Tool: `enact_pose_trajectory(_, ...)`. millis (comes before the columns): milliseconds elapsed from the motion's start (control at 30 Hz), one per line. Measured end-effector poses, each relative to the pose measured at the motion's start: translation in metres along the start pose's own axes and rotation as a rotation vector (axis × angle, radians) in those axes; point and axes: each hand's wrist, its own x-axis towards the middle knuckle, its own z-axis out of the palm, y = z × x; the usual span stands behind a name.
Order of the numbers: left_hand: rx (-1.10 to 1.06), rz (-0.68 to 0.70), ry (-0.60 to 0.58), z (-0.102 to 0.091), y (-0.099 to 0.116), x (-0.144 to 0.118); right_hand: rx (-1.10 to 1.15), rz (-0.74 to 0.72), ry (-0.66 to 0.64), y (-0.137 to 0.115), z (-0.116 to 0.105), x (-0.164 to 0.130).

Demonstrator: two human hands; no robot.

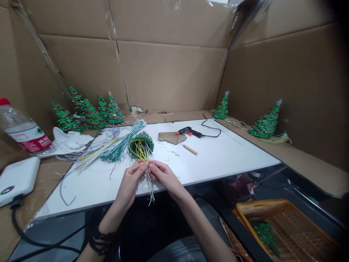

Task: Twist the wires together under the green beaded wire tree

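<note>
A small green beaded Christmas tree (141,143) lies on its side on the white board (218,160), its base toward me. Yellow and white wires (149,182) trail out of the base and hang past the board's front edge. My left hand (132,180) and my right hand (163,175) meet just in front of the tree, fingertips pinched on those wires.
A loose bundle of green, white and yellow wires (114,145) lies left of the tree. Glue gun (190,132), cardboard scrap (171,137) and a wooden-handled tool (188,147) lie behind. Finished trees (89,112) stand along the cardboard walls. Bottle (23,131), white device (17,178), orange basket (286,225).
</note>
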Motion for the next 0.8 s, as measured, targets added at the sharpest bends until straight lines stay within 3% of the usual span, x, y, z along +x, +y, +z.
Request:
enact_pose_trajectory(200, -0.043, -0.049, 0.033, 0.001, 0.001, -0.001, -0.036, 0.002, 0.028, -0.005, -0.001, -0.002)
enact_pose_trajectory(467, -0.032, -0.056, -0.011, 0.003, 0.003, -0.002, -0.044, 0.0, 0.024, -0.005, -0.001, -0.003)
enact_pose_trajectory(633, -0.044, -0.058, -0.002, 0.002, 0.0, -0.001, -0.071, -0.042, 0.128, -0.001, 0.0, -0.002)
enact_pose_trajectory(800, 0.09, 0.073, -0.041, 0.0, -0.006, 0.001, -0.161, -0.113, 0.262, 0.005, 0.003, -0.001)
